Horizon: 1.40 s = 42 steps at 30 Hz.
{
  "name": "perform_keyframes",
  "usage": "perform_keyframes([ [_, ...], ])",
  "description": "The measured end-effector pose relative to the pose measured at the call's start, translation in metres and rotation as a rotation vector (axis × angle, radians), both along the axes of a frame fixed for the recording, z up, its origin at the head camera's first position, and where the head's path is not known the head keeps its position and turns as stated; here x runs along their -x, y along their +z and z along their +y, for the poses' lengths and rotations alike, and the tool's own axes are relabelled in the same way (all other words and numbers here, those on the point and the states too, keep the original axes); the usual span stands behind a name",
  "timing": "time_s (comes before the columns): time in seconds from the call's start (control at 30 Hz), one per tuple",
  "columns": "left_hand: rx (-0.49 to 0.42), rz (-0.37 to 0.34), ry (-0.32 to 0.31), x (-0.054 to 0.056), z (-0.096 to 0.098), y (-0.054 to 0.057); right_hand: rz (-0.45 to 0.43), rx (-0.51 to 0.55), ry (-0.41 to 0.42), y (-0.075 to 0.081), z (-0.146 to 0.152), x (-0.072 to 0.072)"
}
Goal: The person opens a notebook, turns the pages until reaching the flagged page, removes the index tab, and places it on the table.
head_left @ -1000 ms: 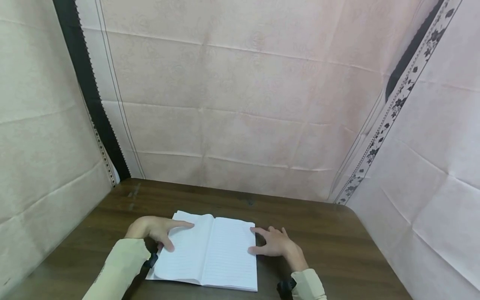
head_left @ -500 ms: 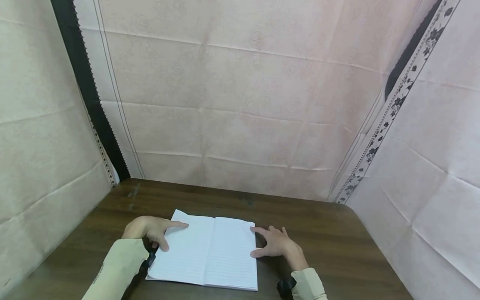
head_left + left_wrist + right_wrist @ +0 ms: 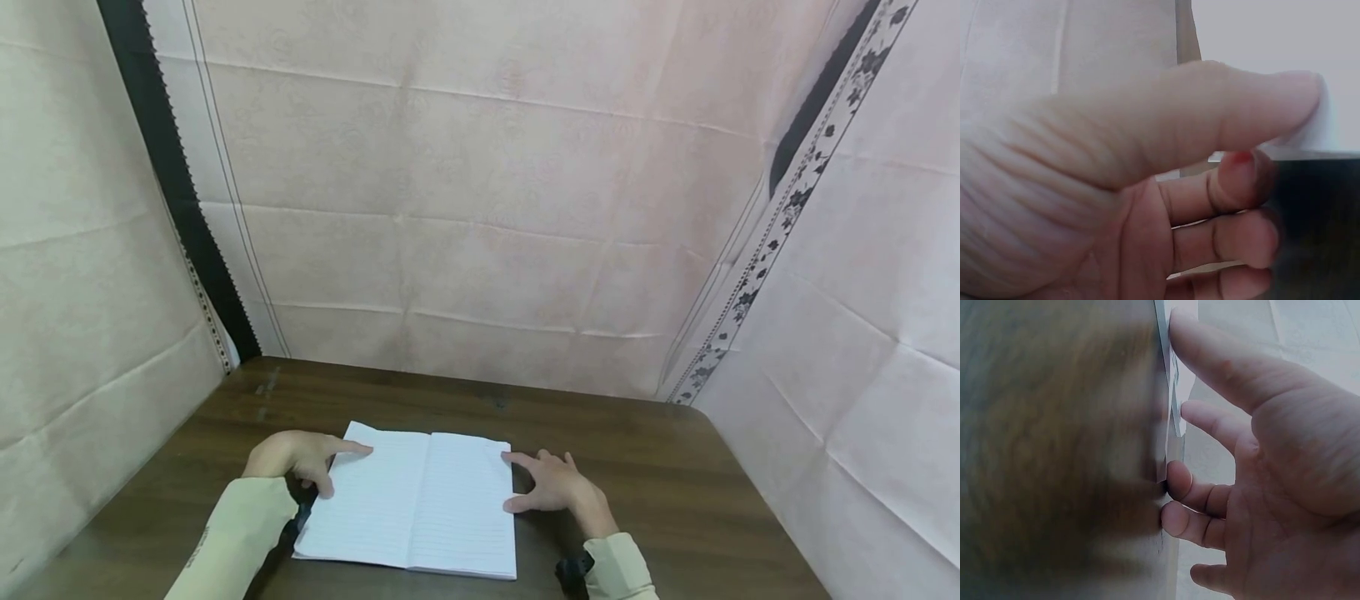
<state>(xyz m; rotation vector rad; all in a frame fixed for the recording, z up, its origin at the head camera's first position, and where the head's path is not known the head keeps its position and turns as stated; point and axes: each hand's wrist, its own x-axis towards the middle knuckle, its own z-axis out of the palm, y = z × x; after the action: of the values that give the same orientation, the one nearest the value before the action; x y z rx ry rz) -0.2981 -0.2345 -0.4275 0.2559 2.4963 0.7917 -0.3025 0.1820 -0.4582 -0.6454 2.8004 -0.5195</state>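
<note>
A notebook (image 3: 465,508) with ruled white pages lies spread open on the brown wooden table. My left hand (image 3: 300,457) is at its left edge, index finger stretched over the upper left page and thumb lower down. The left wrist view shows that thumb (image 3: 1260,103) lying against the white page, while the other fingers bend beneath it. On the opposite side, my right hand (image 3: 551,483) rests its index finger and thumb at the outer edge of the right page. In the right wrist view, its thumb (image 3: 1204,347) meets the page edge and the remaining fingers are slightly bent.
Pale cloth hangs behind the table as a back wall (image 3: 480,208), with more cloth at the left (image 3: 90,250) and right (image 3: 885,333). Dark wooden tabletop (image 3: 660,475) extends around the notebook. Both wrists wear dark straps below light sleeves (image 3: 240,533).
My left hand has slid a little left, from farther in on the page toward its outer edge. The left page now lies flatter. My right thumb has shifted slightly outward.
</note>
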Motion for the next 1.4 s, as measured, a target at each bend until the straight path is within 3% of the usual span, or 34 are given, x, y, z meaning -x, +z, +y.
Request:
perform_keyframes([
  [0.3,0.110,0.070,-0.020,0.003,0.003,0.003,0.008,-0.007,-0.018,-0.002,-0.001,0.001],
  [0.63,0.059,0.071,-0.037,0.002,0.015,0.003,0.006,-0.012,-0.036,0.002,-0.004,-0.001],
  [1.03,0.077,0.094,-0.174,0.000,0.038,-0.007,-0.002,-0.018,-0.035,0.000,-0.003,-0.001],
  [1.4,0.096,0.110,-0.242,-0.003,0.057,-0.008,0.014,-0.018,-0.044,0.001,-0.006,-0.002],
])
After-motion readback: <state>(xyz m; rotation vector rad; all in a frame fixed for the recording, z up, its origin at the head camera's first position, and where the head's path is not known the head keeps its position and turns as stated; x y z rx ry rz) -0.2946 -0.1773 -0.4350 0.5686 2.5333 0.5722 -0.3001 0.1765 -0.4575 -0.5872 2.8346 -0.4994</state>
